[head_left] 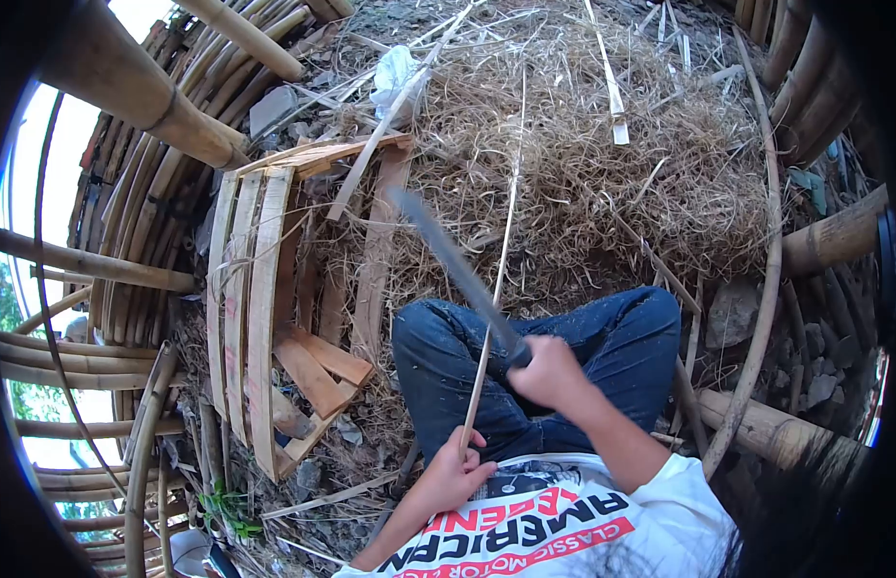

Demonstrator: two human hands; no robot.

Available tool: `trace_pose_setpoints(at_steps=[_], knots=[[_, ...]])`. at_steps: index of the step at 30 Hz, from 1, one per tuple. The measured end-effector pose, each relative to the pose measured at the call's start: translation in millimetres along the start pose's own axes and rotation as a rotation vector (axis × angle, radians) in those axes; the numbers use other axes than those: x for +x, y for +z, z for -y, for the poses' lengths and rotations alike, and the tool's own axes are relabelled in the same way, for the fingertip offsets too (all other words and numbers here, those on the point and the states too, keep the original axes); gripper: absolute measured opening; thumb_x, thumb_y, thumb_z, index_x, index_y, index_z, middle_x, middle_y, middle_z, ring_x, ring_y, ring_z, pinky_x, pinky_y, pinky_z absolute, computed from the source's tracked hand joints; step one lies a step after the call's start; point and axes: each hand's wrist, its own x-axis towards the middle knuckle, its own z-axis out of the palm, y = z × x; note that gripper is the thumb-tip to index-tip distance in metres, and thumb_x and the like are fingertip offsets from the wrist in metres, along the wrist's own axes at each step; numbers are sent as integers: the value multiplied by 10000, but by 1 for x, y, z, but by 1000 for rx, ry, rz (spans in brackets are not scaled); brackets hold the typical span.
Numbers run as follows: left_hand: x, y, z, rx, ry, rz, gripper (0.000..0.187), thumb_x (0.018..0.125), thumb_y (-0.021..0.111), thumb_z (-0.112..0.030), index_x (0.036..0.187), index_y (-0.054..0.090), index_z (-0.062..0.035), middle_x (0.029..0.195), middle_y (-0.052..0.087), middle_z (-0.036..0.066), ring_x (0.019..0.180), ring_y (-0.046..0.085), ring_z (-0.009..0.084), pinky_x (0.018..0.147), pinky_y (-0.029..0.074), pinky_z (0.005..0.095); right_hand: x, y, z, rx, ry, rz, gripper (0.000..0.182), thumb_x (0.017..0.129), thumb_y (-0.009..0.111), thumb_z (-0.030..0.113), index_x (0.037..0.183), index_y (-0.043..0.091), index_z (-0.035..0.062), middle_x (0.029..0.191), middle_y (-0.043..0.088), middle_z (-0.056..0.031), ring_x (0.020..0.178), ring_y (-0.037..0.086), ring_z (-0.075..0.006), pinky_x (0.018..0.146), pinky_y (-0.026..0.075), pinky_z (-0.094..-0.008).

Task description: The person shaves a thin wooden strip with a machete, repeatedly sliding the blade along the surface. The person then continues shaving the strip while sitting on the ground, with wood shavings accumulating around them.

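My right hand [551, 371] is wrapped round the dark handle of a long knife [453, 262], whose blade points up and to the left and looks blurred. A thin bamboo strip [506, 231] runs from near my lap up over the pile of shavings. Its lower end is pinched in my left hand [455, 472], close to my shirt. The blade crosses the strip just above the handle; whether they touch I cannot tell. Both hands are over my crossed legs in blue jeans [438, 376].
A wooden slatted crate [265, 289] lies on its side at the left. Curly shavings [611, 154] cover the ground ahead, with a plastic bag [395, 82] behind the crate. Bamboo poles [101, 260] stand at the left, and a long pole [767, 250] curves along the right.
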Motion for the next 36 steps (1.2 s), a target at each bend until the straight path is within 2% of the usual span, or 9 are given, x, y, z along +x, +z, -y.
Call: trace_pose_setpoints(at_steps=[4, 7, 10, 13, 20, 24, 27, 29, 36], knots=[[-2, -9, 19, -31, -3, -14, 314, 861, 656, 23, 1062, 421, -39, 638, 333, -86, 549, 309, 8, 493, 256, 194, 4, -6, -14, -208, -190, 210, 227, 673, 670, 279, 799, 686, 92, 763, 684, -194, 772, 681, -368, 756, 546, -461], [-10, -6, 15, -571, -134, 86, 319, 860, 587, 108, 1057, 416, -76, 674, 332, -76, 550, 343, 2, 465, 261, 189, 55, -26, -47, -604, -262, 12, 234, 650, 705, 269, 801, 686, 92, 783, 695, -147, 778, 697, -308, 712, 543, -413], [-18, -9, 13, -845, -182, 176, 331, 857, 573, 120, 1047, 404, -92, 672, 337, -76, 535, 341, 9, 454, 260, 190, 96, -52, -45, -542, -120, -91, 225, 674, 668, 212, 819, 692, 41, 819, 691, -208, 818, 688, -361, 760, 544, -427], [-11, 1, 5, -764, -145, 205, 339, 855, 568, 125, 1041, 400, -103, 663, 337, -73, 519, 314, 13, 450, 252, 190, 113, -61, -36, -146, 311, -114, 316, 731, 629, 198, 917, 685, -51, 927, 681, -273, 916, 668, -407, 854, 526, -440], [6, 7, 12, -759, -152, 217, 344, 858, 596, 109, 1020, 393, -118, 659, 350, -76, 502, 321, 17, 441, 272, 196, -12, -6, -18, -304, 58, -72, 305, 723, 655, 256, 856, 667, -18, 818, 672, -273, 797, 676, -414, 758, 547, -481], [12, 19, 40, -210, 110, -173, 305, 853, 673, -43, 1080, 479, 21, 714, 504, -42, 580, 476, 82, 515, 402, 250, -87, 13, -10, -279, -222, 320, 270, 676, 711, 262, 803, 639, 34, 731, 665, -224, 711, 669, -402, 676, 543, -493], [13, 16, 53, -205, 262, -113, 374, 851, 692, -95, 1123, 474, 42, 683, 518, -22, 574, 490, 106, 524, 406, 291, -78, 6, -5, -386, -357, 251, 241, 620, 713, 211, 800, 643, 66, 736, 673, -172, 707, 676, -352, 663, 540, -453], [-2, 8, 32, 180, 47, -110, 372, 855, 698, -85, 1124, 459, 13, 617, 460, -20, 552, 456, 96, 502, 382, 302, -66, -3, 8, -439, -447, 156, 234, 582, 697, 169, 791, 644, 78, 738, 671, -131, 714, 675, -315, 659, 531, -418], [-28, 16, 25, 261, 61, -245, 386, 856, 701, -131, 1101, 435, 4, 589, 439, 52, 502, 426, 157, 500, 366, 346, -40, -13, 3, -494, -376, 64, 238, 681, 699, 247, 817, 637, 62, 716, 665, -179, 703, 670, -357, 664, 537, -459]])
